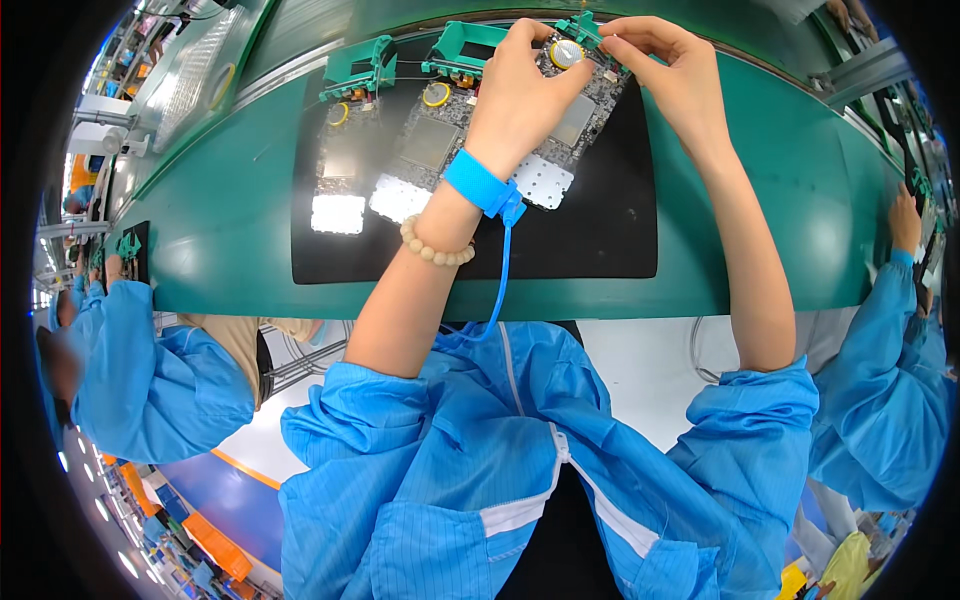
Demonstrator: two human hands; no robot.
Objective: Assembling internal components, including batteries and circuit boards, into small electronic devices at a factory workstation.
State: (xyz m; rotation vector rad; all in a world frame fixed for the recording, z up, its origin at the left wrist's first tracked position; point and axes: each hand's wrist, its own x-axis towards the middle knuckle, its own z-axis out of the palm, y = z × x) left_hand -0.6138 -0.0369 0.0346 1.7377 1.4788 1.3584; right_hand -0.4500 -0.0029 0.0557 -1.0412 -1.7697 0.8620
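Nearest is a blue smock [430, 480]; by the black mat's [600, 225] far right corner, the left hand [525, 95] grips a circuit board [573, 122], the right hand [682, 75] narrowly pinching its green bracket [578, 29]; even pressure seems best.

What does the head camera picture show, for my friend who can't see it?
A person's left hand holds a circuit board while the right hand is at its green end part. Two similar boards lie on a black mat to the left.
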